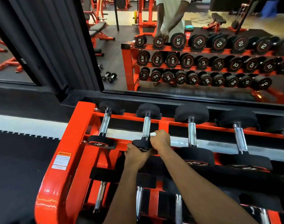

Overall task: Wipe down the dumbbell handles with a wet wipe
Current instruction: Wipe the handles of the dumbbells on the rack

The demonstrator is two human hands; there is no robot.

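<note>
On the top tier of an orange rack (68,151) lie several black dumbbells with chrome handles. My left hand (136,156) grips the near black head of the second dumbbell (148,110) from the left. My right hand (159,139) is curled round the near end of that dumbbell's chrome handle (146,126), with a white wet wipe (153,134) showing between its fingers. The leftmost dumbbell (104,125) and the larger ones (192,126) to the right lie untouched.
A wall mirror (186,54) behind the rack reflects the rack, a person and gym machines. Lower tiers hold more dumbbells (100,198). Black rubber matting (17,167) covers the floor to the left, beside a pale strip.
</note>
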